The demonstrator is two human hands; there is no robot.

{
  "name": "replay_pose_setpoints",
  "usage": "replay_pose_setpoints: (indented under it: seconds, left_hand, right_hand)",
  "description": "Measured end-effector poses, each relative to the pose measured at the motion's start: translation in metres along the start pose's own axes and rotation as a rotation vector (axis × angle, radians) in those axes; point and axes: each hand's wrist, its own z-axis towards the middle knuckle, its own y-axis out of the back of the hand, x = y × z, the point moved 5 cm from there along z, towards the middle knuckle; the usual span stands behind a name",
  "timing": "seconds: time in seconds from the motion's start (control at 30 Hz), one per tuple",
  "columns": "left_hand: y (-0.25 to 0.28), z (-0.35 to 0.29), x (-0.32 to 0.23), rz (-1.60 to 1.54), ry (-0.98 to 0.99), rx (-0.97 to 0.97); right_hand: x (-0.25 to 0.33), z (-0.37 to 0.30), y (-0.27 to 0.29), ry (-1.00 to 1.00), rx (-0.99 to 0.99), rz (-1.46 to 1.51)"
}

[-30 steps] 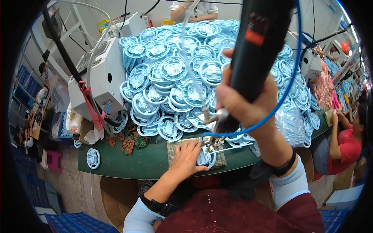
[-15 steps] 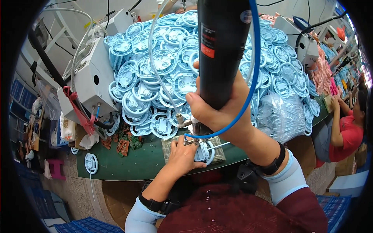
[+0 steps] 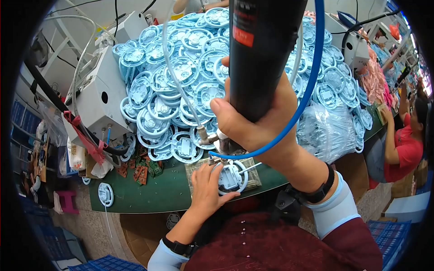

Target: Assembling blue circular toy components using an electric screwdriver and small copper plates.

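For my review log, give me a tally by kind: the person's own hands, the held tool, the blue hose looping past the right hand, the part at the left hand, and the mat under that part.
Bare hands: 2 (left hand, right hand)
Black handheld tool: 1
Blue hose: 1
Light-blue wheel-shaped part: 1
Mat: 1
Total: 6

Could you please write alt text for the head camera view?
A person's right hand grips a black cylindrical tool above a green worktable, while the left hand holds a light-blue wheel-shaped part. Beyond the hands is a large pile of similar light-blue parts.
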Motion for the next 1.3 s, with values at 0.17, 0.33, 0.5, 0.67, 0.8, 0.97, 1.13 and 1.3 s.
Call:
replay_pose_setpoints:
  seconds: [0.17,0.33,0.5,0.67,0.8,0.97,1.13,1.3]
  left_hand:
    - [0.005,-0.009,-0.002,0.042,-0.082,-0.036]
    - [0.001,-0.010,0.001,-0.015,-0.122,-0.057]
    - [0.001,-0.015,0.001,-0.071,-0.014,-0.019]
    - [0.007,-0.010,-0.001,0.036,-0.097,-0.023]
    - [0.002,-0.012,0.001,-0.006,-0.102,-0.056]
    - [0.004,-0.013,0.000,0.002,-0.092,-0.061]
    - [0.002,-0.012,-0.002,0.035,-0.122,-0.064]
    - [0.006,-0.009,-0.008,0.090,-0.122,-0.052]
  right_hand:
    - [0.000,0.004,-0.016,0.053,0.011,0.046]
    - [-0.009,0.000,-0.029,0.050,0.018,-0.007]
    - [-0.015,-0.003,-0.036,0.015,0.034,0.003]
    - [-0.022,-0.004,-0.041,-0.010,0.040,-0.001]
    - [-0.026,-0.011,-0.039,0.051,0.000,-0.012]
    - [-0.023,-0.022,-0.047,0.052,-0.002,-0.009]
    - [-0.025,-0.010,-0.034,-0.108,0.041,0.089]
    - [0.018,0.007,0.011,0.008,-0.023,0.064]
